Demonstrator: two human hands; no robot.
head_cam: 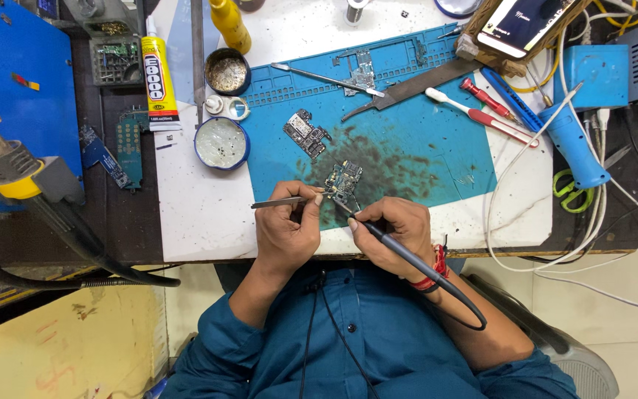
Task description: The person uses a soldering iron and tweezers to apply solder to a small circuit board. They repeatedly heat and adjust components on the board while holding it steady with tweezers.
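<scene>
The left hand (286,233) pinches metal tweezers (280,202), whose tips reach the small circuit board (343,181) just beyond its fingertips. The right hand (399,229) is closed around a soldering iron (400,251) held like a pen, its tip touching the near edge of the same board, its dark cable looping back past the wrist. The board lies on a blue work mat (422,148). Farther out from the left hand sits a second circuit board (306,133), and beyond that a round blue tin (220,143).
</scene>
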